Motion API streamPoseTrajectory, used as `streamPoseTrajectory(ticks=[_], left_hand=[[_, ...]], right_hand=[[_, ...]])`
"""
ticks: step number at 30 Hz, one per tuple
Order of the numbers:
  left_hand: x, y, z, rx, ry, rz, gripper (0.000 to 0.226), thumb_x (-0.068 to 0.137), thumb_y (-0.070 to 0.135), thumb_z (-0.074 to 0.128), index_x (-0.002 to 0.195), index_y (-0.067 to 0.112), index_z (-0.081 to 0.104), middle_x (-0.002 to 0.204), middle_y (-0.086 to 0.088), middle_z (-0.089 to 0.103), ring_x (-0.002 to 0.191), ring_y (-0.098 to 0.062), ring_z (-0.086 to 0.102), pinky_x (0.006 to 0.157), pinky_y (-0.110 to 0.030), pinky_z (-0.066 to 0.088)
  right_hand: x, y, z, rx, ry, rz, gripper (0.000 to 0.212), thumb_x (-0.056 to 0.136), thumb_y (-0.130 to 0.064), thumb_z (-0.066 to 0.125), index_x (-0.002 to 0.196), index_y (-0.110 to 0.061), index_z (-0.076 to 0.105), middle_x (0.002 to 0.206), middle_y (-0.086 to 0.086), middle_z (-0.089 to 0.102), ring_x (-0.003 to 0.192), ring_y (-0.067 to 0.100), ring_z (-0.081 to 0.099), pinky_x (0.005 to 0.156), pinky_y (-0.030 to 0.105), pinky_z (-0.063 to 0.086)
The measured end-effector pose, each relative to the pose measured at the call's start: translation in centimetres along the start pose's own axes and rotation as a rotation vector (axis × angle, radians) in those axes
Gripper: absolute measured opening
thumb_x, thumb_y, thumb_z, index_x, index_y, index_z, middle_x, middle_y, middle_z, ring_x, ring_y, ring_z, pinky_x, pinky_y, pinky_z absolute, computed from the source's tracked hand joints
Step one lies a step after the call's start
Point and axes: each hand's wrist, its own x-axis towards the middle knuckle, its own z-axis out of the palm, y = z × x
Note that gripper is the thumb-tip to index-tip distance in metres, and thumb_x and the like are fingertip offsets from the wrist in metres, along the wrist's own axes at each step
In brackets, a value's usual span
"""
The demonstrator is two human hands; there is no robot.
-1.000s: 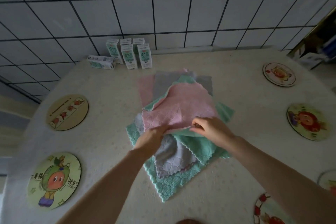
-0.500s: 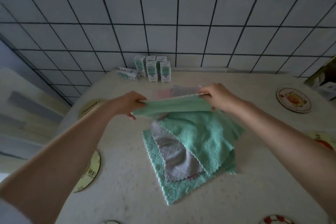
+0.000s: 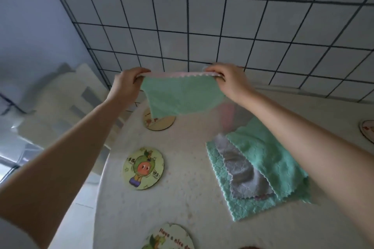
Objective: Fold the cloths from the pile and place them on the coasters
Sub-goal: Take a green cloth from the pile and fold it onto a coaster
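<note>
White tiles (image 3: 202, 26) with dark joints stand behind a pale speckled table (image 3: 172, 204); above it the left hand (image 3: 126, 85) and the right hand (image 3: 228, 81) each pinch one top corner of a green cloth (image 3: 180, 97) with a pink upper edge, which hangs between them; the pile (image 3: 259, 168) of green and grey cloths lies on the table under the right forearm; a cartoon coaster (image 3: 143, 168) lies left of the pile, well apart; a second coaster (image 3: 159, 124) is partly hidden behind the hanging cloth.
</note>
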Motion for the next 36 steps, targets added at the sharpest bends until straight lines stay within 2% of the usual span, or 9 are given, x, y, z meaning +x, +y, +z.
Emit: streamPoseTrajectory(ticks=[3, 6, 9, 14, 21, 27, 31, 34, 36], left_hand=[[-3.3, -3.2, -2.2, 0.044, 0.000, 0.074, 0.036, 0.090, 0.000, 0.048, 0.120, 0.011, 0.064, 0.118, -0.010, 0.066, 0.109, -0.026, 0.060, 0.095, -0.033, 0.044], [-8.1, -7.2, -2.6, 0.059, -0.026, 0.207, 0.035, 0.084, -0.008, 0.056, 0.115, 0.005, 0.066, 0.115, -0.012, 0.068, 0.109, -0.027, 0.062, 0.101, -0.033, 0.043], [-13.9, -11.6, -1.3, 0.039, -0.128, 0.243, 0.035, 0.082, -0.010, 0.059, 0.114, 0.002, 0.066, 0.116, -0.014, 0.067, 0.113, -0.025, 0.060, 0.106, -0.035, 0.040], [-24.3, -17.1, 2.5, -0.028, -0.339, 0.199, 0.041, 0.080, -0.016, 0.058, 0.114, 0.005, 0.067, 0.117, -0.012, 0.067, 0.114, -0.026, 0.061, 0.097, -0.046, 0.049], [-35.6, -19.1, 3.6, -0.095, -0.469, 0.119, 0.045, 0.082, -0.013, 0.058, 0.117, 0.014, 0.067, 0.124, 0.000, 0.064, 0.119, -0.015, 0.056, 0.101, -0.031, 0.045], [-37.2, -19.0, 2.7, -0.142, -0.514, 0.103, 0.041, 0.081, -0.011, 0.057, 0.112, 0.012, 0.070, 0.121, 0.002, 0.066, 0.115, -0.009, 0.058, 0.104, -0.012, 0.035], [-34.9, -19.2, 2.2, -0.176, -0.488, -0.185, 0.030, 0.082, -0.005, 0.064, 0.100, 0.017, 0.074, 0.099, 0.005, 0.073, 0.092, -0.007, 0.065, 0.087, -0.003, 0.040], [-30.9, -19.5, 2.6, -0.287, -0.469, -0.513, 0.015, 0.080, 0.002, 0.070, 0.090, 0.013, 0.074, 0.079, 0.000, 0.071, 0.074, -0.014, 0.064, 0.067, -0.018, 0.046], [-27.9, -19.8, 3.2, -0.370, -0.431, -0.670, 0.006, 0.078, 0.004, 0.071, 0.074, 0.003, 0.067, 0.063, -0.004, 0.057, 0.062, -0.016, 0.048, 0.054, -0.024, 0.038]], right_hand=[[-2.3, -2.1, 3.0, 0.021, -0.014, -0.007, 0.037, 0.084, 0.007, 0.054, 0.113, -0.011, 0.067, 0.119, 0.008, 0.065, 0.113, 0.021, 0.059, 0.092, 0.019, 0.039], [-6.3, -2.6, 7.1, 0.004, -0.075, 0.036, 0.042, 0.083, 0.008, 0.055, 0.117, -0.015, 0.065, 0.131, 0.008, 0.057, 0.119, 0.021, 0.056, 0.105, 0.031, 0.039], [-11.8, -2.4, 11.7, 0.011, -0.167, 0.073, 0.049, 0.079, 0.018, 0.050, 0.117, -0.010, 0.065, 0.126, 0.008, 0.061, 0.126, 0.012, 0.045, 0.109, 0.020, 0.026], [-21.5, -2.5, 17.6, -0.004, -0.361, 0.221, 0.058, 0.081, 0.022, 0.043, 0.125, -0.013, 0.059, 0.134, -0.001, 0.054, 0.134, 0.010, 0.036, 0.116, 0.026, 0.019], [-32.1, -3.5, 20.3, -0.021, -0.584, 0.379, 0.065, 0.087, 0.018, 0.035, 0.133, -0.026, 0.049, 0.146, -0.011, 0.037, 0.138, 0.001, 0.025, 0.118, 0.029, 0.016], [-35.2, -4.2, 19.7, 0.060, -0.614, 0.406, 0.056, 0.088, 0.012, 0.044, 0.129, -0.026, 0.052, 0.137, -0.017, 0.039, 0.131, -0.004, 0.033, 0.114, 0.016, 0.016], [-32.8, -3.5, 18.8, 0.178, -0.450, 0.529, 0.036, 0.083, 0.004, 0.061, 0.108, -0.020, 0.068, 0.112, -0.011, 0.064, 0.096, -0.016, 0.057, 0.088, 0.001, 0.039], [-29.2, -2.8, 18.4, 0.339, -0.260, 0.701, 0.022, 0.081, -0.004, 0.069, 0.085, -0.026, 0.069, 0.084, -0.007, 0.071, 0.074, -0.002, 0.064, 0.070, 0.010, 0.047], [-26.5, -2.2, 18.7, 0.413, -0.151, 0.789, 0.011, 0.082, -0.010, 0.070, 0.076, -0.019, 0.067, 0.073, -0.001, 0.068, 0.065, 0.008, 0.060, 0.060, 0.011, 0.043]])
